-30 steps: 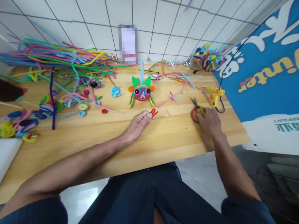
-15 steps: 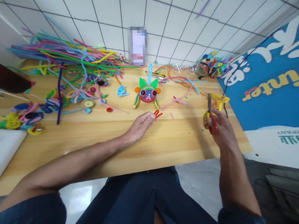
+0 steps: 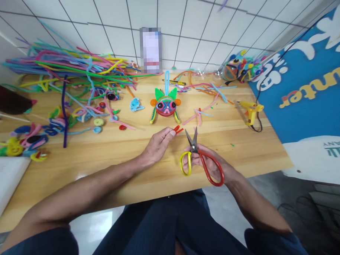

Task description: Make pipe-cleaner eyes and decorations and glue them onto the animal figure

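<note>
Dozens of fuzzy coloured strips [image 3: 61, 62] lie heaped at the far left of your desk [image 3: 257, 154], probably so they are within reach yet out of your arms' way. Nearer, one dark purple strip [image 3: 64, 112] lies across small coils and scraps. A phone [image 3: 151, 50] leans upright against the far wall, likely so you can glance at it; its screen is too blurred to read.

Your left hand [image 3: 158, 144] pinches a folded red strip [image 3: 177, 130] between thumb and fingers, its ends jutting right, seemingly to expose them to the blades. Just beyond, the green-eared figure [image 3: 166, 106] faces you. Your right hand [image 3: 211, 167] holds the scissors [image 3: 193, 148] near the strip but apart from it, blades spread and pointing away; how your fingers pass through the loops, you cannot tell from here.

Farther right, the yellow glue gun [image 3: 251, 111] sits at the desk's edge, perhaps for its cord's sake. Beside it, the blue-and-white board [image 3: 306, 119] shows "nter" in yellow and orange, cut off at the right, and upside-down green "PANY".
</note>
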A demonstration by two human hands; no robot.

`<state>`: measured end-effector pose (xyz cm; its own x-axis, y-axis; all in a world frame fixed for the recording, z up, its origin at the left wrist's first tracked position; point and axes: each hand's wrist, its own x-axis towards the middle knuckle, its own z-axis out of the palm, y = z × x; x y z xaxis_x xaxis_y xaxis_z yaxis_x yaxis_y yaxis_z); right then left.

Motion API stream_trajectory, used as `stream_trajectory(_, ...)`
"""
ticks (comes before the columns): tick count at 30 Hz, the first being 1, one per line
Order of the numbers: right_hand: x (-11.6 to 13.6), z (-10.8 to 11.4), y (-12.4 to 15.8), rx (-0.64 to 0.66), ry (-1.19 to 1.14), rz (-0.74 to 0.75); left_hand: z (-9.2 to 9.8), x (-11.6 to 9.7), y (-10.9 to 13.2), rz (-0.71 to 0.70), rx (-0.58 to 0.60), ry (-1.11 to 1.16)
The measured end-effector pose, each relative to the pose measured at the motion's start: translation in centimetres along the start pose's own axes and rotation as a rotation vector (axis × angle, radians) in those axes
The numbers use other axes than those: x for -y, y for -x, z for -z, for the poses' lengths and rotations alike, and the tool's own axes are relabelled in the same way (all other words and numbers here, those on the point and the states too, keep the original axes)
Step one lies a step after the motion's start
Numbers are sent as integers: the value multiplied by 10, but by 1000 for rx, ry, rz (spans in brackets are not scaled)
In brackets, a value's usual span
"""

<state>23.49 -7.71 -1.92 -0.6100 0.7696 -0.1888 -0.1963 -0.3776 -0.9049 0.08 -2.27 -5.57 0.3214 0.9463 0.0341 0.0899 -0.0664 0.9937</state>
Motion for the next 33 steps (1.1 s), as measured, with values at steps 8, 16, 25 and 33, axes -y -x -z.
stream_trajectory(8,-23,3,-12,-15,-11,-29,-1,-1,0,15,21,-20)
stream_trajectory(16,-25,-1,-23,-124,19,29,-3,-3,4,0,61,-87)
stream_trajectory(25,-28,-7,-31,-172,-8,41,-5,-2,8,-16,109,-182)
stream_trajectory(33,-19,-13,-35,-211,-35,26,-6,-1,8,-72,86,-245)
